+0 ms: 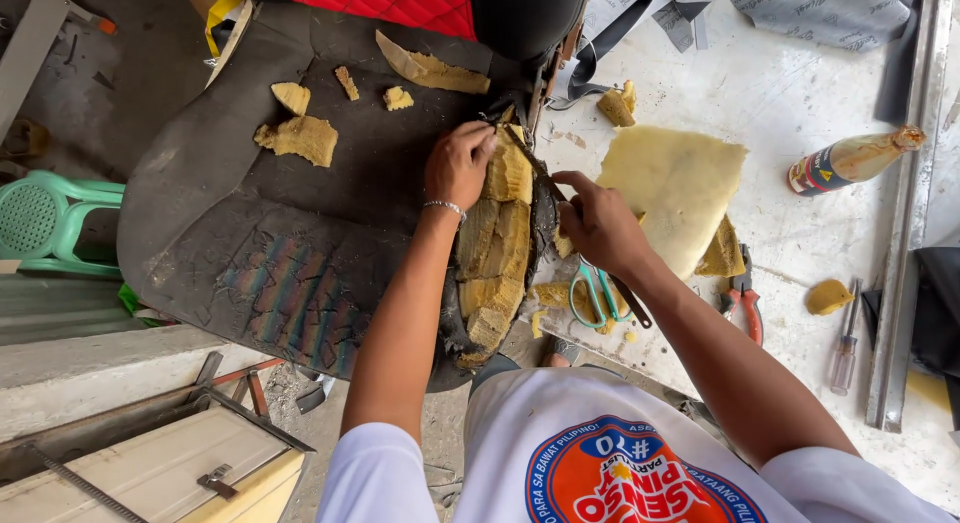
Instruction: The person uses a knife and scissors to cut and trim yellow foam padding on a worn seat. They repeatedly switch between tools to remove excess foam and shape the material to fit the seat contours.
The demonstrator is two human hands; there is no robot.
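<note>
A worn dark car seat cushion lies on the floor with yellow foam exposed along its torn right edge. My left hand presses on the top of that foam, fingers curled over it. My right hand grips a thin dark blade-like tool whose tip reaches the foam by my left hand; its handle end sticks out behind the wrist. Green-handled scissors lie just under my right hand.
A flat yellow foam sheet lies on the concrete at right, with red pliers, a screwdriver and a bottle. Foam scraps sit on the cushion. A green plastic chair stands left.
</note>
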